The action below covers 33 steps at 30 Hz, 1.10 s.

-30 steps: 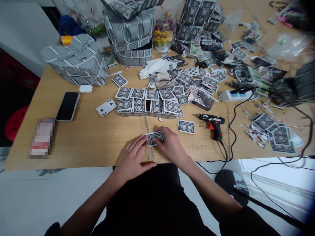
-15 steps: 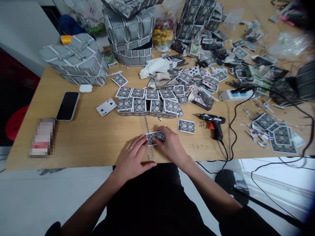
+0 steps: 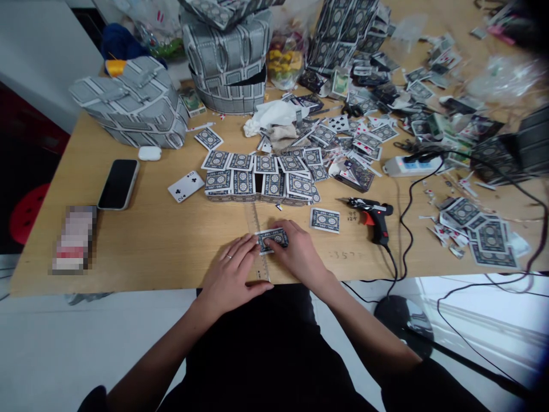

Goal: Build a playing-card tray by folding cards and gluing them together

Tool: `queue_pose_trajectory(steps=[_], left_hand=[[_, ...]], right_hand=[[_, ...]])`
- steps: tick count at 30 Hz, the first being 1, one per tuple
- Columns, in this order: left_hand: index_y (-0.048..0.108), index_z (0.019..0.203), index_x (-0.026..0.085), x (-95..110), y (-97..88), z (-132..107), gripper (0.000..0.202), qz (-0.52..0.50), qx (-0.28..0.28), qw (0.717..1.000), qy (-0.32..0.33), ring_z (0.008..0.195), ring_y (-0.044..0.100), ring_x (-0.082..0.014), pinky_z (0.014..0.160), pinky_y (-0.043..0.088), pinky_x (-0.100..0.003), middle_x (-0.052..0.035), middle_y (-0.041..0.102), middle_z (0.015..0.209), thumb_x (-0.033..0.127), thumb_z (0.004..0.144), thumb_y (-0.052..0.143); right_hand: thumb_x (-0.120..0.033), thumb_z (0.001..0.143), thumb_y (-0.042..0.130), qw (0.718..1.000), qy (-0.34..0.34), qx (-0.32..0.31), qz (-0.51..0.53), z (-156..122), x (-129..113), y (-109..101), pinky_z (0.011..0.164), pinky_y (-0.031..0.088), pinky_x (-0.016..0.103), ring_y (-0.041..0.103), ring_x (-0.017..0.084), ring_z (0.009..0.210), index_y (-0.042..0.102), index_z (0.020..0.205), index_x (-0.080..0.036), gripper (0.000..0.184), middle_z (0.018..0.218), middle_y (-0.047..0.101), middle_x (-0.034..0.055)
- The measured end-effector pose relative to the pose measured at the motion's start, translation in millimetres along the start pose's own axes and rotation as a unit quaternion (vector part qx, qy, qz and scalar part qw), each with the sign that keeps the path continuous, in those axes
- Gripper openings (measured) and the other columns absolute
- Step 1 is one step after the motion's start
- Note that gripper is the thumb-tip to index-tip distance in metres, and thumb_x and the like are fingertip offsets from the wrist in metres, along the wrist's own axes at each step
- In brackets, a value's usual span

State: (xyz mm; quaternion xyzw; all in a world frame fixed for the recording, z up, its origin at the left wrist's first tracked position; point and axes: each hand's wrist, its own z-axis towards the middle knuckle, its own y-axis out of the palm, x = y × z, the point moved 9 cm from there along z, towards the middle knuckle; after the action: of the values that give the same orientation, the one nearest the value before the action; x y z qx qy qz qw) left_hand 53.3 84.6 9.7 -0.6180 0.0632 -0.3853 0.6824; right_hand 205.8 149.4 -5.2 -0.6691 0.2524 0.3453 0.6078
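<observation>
i had my left hand [image 3: 231,272] lying open and flat, partly over a ruler [image 3: 255,220] – just beside the playing card [image 3: 272,240], my right hand [image 3: 300,252] curled over it, pinning it to the ruler, near the front edge of the tabletop [image 3: 141,252]

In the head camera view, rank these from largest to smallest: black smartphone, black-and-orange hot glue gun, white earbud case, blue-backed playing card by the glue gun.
1. Black smartphone and black-and-orange hot glue gun: they look about alike, so I can't rank them.
2. Blue-backed playing card
3. White earbud case
</observation>
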Motion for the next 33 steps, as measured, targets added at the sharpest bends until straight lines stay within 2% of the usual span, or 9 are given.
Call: queue_pose_trajectory(steps=[18,33], left_hand=[[0.056,0.147,0.011,0.3,0.8,1.1,0.081,-0.001,-0.015,1.0,0.002,0.15,0.055,-0.0382,0.121,0.051,-0.058,-0.0228,0.061,0.155,0.066,0.092,0.076],[0.058,0.15,0.015,0.3,-1.4,2.6,0.08,-0.02,-0.025,0.999,-0.012,0.15,0.054,-0.0398,0.122,0.05,-0.06,-0.021,0.061,0.156,0.066,0.091,0.076]], right_hand=[[-0.012,0.089,0.077,1.0,-0.001,0.001,0.003,0.0,-0.3,-0.1,0.092,0.057,0.043,0.073,0.029,0.1,0.067,0.11,-0.02,0.025,0.108,0.075,0.0106],[-0.014,0.089,0.076,1.0,0.0,0.001,0.007,-0.2,0.9,0.1,0.094,0.057,0.043,0.073,0.029,0.102,0.068,0.112,-0.021,0.025,0.108,0.075,0.0099]])
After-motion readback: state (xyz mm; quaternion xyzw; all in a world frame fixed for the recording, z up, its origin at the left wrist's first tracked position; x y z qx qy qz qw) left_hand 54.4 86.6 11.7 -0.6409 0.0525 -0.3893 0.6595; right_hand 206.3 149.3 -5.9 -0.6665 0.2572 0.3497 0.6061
